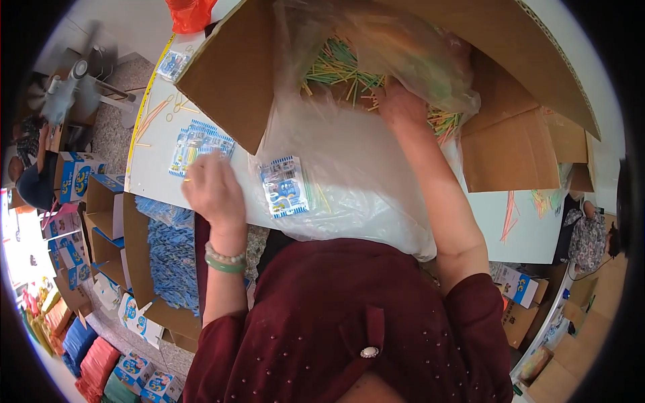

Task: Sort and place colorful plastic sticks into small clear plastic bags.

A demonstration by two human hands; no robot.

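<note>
My right hand (402, 106) reaches into a clear plastic bag (349, 141) that lines an open cardboard box (232, 80). Its fingers are drawn together among thin coloured sticks (341, 67), green, yellow and reddish; the fingertips are partly hidden there. Over the white table's left part, my left hand (213, 188) hovers by several blue-and-white printed packets (205, 138). Its bent fingers are smeared by motion, so whether they hold anything does not show. Between my hands, one more blue-and-white packet (284, 187) lies on the bag's edge, with a few sticks beside it.
Loose pink sticks (153, 115) and rubber bands (178, 104) lie at the table's left edge. Below it stands a carton (141, 255) full of blue packets (171, 252). A fan (64, 87) and another person (37, 161) are at far left. More pink sticks (509, 218) lie at right.
</note>
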